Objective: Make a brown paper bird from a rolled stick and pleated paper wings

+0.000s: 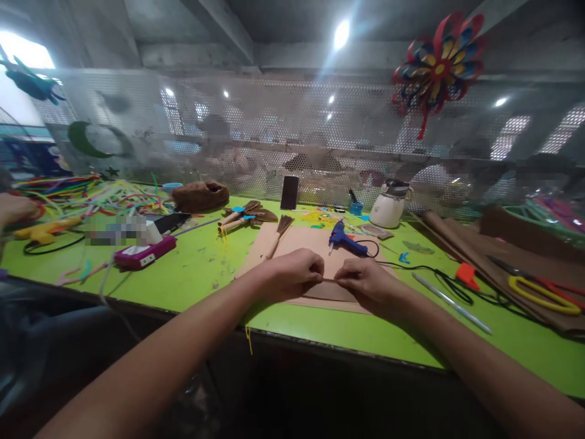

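Low over the near part of the green table, my left hand [304, 272] and my right hand [361, 280] face each other with a small gap between them. Both pinch the far edge of a brown sheet [326, 292], which could be paper or felt. It lies on a larger light-brown board [308, 244]. Just beyond my right hand rests a blue hot glue gun [347, 239] with its nozzle pointing left. A small brush-like bundle [278, 236], fringed at its top, lies past my left wrist. My fingers hide part of the sheet's edge.
A purple power strip [146, 251] and a brown lumpy object [201, 195] are on the left. A white jug [389, 204] stands at the back. On the right are a silver pen [452, 303], yellow-handled scissors [543, 296] and black cable. At far left another person's hand [18, 209] shows.
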`<state>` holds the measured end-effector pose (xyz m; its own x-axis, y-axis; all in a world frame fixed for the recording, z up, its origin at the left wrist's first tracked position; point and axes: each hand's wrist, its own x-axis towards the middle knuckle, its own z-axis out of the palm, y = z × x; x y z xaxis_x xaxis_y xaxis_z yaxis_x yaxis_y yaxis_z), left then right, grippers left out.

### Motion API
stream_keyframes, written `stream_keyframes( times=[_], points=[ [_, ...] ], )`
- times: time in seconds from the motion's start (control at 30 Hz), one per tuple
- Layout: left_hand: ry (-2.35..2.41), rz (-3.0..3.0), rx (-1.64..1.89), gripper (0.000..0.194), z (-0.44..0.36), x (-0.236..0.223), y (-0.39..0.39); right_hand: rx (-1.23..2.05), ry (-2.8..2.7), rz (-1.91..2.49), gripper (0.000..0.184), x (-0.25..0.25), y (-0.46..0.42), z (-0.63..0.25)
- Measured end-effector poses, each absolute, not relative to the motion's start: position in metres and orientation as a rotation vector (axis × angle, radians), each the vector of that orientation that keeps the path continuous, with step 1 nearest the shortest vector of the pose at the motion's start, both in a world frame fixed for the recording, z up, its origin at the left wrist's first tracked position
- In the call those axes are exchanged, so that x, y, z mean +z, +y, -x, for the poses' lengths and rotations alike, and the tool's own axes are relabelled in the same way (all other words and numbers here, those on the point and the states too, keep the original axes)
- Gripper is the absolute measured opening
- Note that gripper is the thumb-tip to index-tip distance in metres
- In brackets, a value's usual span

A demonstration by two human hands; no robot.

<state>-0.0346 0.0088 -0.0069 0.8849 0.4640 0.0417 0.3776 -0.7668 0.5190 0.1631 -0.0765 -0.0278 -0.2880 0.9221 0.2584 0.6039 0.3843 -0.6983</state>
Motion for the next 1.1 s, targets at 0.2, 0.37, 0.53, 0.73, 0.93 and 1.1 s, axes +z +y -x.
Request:
stream_keyframes(
  times=[0.2, 0.37, 0.53, 0.73, 0.93, 1.1],
  points=[
    [0.661, -2.702, 0.261, 0.014, 0.037, -0.002, 0.0, 0.292, -2.203, 1.379, 0.012, -0.02, -0.076, -0.166],
    [0.741, -2.846, 0.31, 0.014, 0.045, -0.004, -0.006, 0.139, -2.317, 1.4, 0.01, -0.018, -0.083, -0.165],
    [0.702, -3.029, 0.388, 0.01, 0.05, -0.005, -0.014, -0.006, -2.433, 1.362, 0.005, -0.014, -0.089, -0.165],
    [0.586, -3.24, 0.373, 0.007, 0.047, -0.002, -0.024, -0.196, -2.547, 1.371, 0.005, -0.014, -0.09, -0.162],
    [0.592, -3.228, 0.386, 0.009, 0.05, -0.002, -0.029, -0.355, -2.612, 1.378, 0.01, -0.019, -0.09, -0.162],
    [0.588, -3.2, 0.429, 0.011, 0.055, -0.004, -0.034, -0.415, -2.599, 1.341, 0.013, -0.021, -0.096, -0.158]
  ],
)
